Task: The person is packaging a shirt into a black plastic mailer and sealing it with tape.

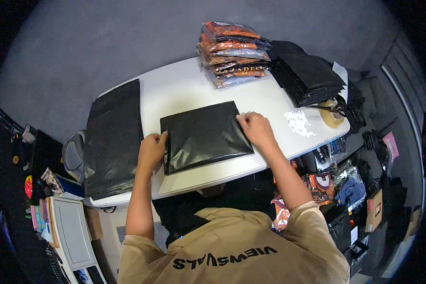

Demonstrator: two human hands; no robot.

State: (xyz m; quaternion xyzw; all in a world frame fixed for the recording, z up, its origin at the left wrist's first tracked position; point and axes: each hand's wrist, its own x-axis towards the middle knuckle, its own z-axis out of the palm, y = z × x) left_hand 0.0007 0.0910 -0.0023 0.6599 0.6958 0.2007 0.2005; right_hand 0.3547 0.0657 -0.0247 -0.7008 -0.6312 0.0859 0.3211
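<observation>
A black plastic mailer bag (203,135) lies flat on the white table (170,90) in front of me, glossy and slightly creased, its shape close to a rectangle. My left hand (152,150) pinches its left edge, thumb against the plastic and the other fingers curled. At the opposite side, my right hand (256,128) is closed on the right edge near the upper corner. What is inside the bag, if anything, is hidden.
Large black plastic sheets or bags (113,137) cover the table's left end. Clear-wrapped orange and dark garments (234,54) are stacked at the back. Rightward sit piled black bags (310,78), small white paper slips (298,123) and a tape roll (332,117). Packaged goods (348,182) crowd below the right edge.
</observation>
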